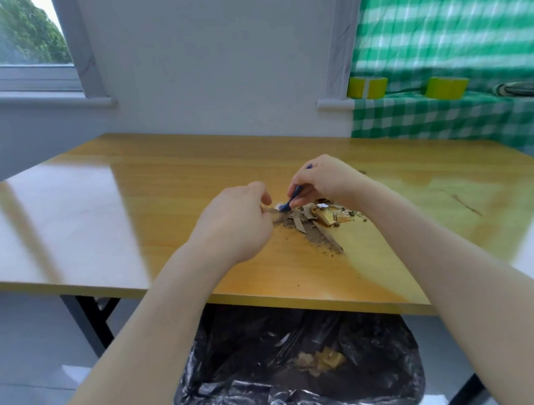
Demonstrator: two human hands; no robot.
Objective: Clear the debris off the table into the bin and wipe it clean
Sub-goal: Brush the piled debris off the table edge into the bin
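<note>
A pale wall and a window stand behind a glossy wooden worktop (127, 218), with a green checked cloth and two tape rolls (367, 87) off to the far right.

In the head view, both hands meet over the worktop. The right hand (326, 179) has its fingers curled round a blue brush (293, 197), the head pointing down just below the fingertips. The left hand (238, 222) is curled too and pinches a pale strip (270, 210), its tip touching the brush head; what the strip is cannot be told.

The debris (314, 220), dirt, brown slivers and yellow scraps, lies in a heap right under and just nearer than the right fingers, with loose crumbs trailing toward the near edge. The bin (281, 400), lined in black, sits below that edge, well beneath both hands.

Some scraps (323, 360) already lie in the bin, so clearing seems begun. Most of the heap is left, a smear (462, 201) shows well right of the fingers, and no cloth is seen, so the wiping looks not yet started.
</note>
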